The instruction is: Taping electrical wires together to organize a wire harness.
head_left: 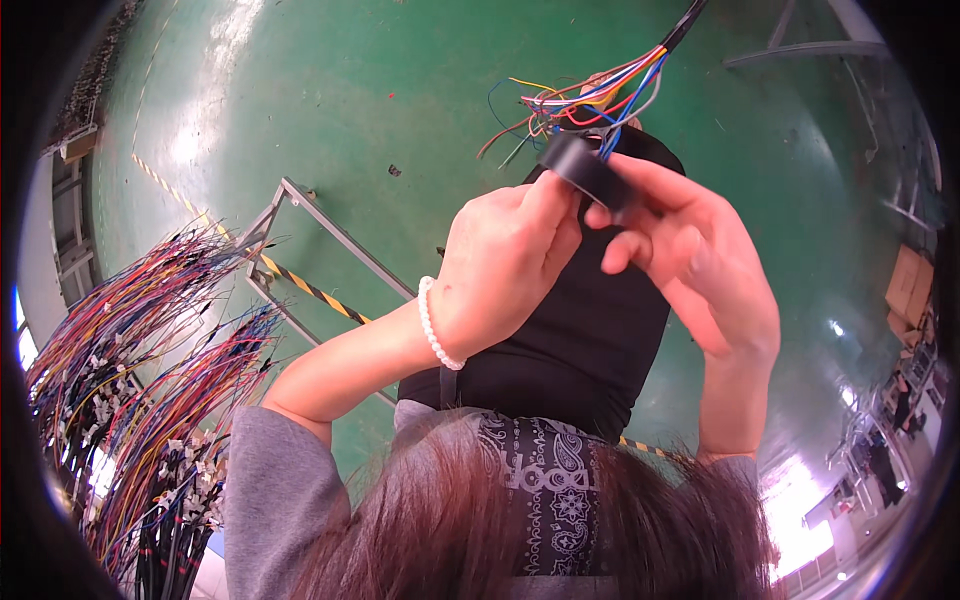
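A roll of black tape [585, 172], slightly blurred, is between my two hands. My right hand [705, 250] has its fingers curled about the roll's right end, index finger stretched along its far side. My left hand [510, 260], wearing a white bead bracelet [432, 325], is closed at the roll's left side; its fingertips are hidden behind the roll, so what they pinch does not show. Just beyond the roll, loose coloured wires [610, 95] fan out to the left from a black-sheathed cable [685, 27] that enters from the top. Some blue wires run down behind the roll.
Large bundles of coloured wires with white connectors [130, 370] hang at the left. A metal frame [345, 235] stands beside them, near black-and-yellow floor tape [315, 290]. Cardboard boxes [908, 285] are at the far right. The floor [400, 90] is green.
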A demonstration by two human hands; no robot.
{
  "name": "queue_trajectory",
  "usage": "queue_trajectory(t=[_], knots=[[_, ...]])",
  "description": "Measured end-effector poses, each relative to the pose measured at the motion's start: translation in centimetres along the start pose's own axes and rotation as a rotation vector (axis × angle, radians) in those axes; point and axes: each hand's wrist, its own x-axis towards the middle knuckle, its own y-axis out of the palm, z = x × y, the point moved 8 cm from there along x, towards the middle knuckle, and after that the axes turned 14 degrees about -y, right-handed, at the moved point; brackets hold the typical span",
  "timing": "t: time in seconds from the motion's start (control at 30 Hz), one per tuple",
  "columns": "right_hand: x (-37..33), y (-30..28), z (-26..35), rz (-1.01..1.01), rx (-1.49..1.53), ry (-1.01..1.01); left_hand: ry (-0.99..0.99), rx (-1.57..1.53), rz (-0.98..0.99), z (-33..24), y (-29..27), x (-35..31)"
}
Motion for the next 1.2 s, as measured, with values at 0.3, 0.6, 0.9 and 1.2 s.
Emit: queue_trajectory(t=[0.3,0.6,0.9,1.2], knots=[[3.5,0.4,-5.0,-0.145,-0.002,0.017,-0.641,-0.952,0.494,2.0,4.2,-1.2],[2.4,-3.0,-5.3,0.177,0.08,-0.099,-0.54,-0.785,0.441,1.6,2.2,-0.9],[-1.7,-1.5,0.5,-0.082,-0.246,-0.248,-0.03,-0.045,0.068,0.3,0.7,-0.5],[-1.0,-1.6,2.0,-0.314,-0.683,-0.548,-0.579,-0.83,0.556,1.5,2.0,-1.6]])
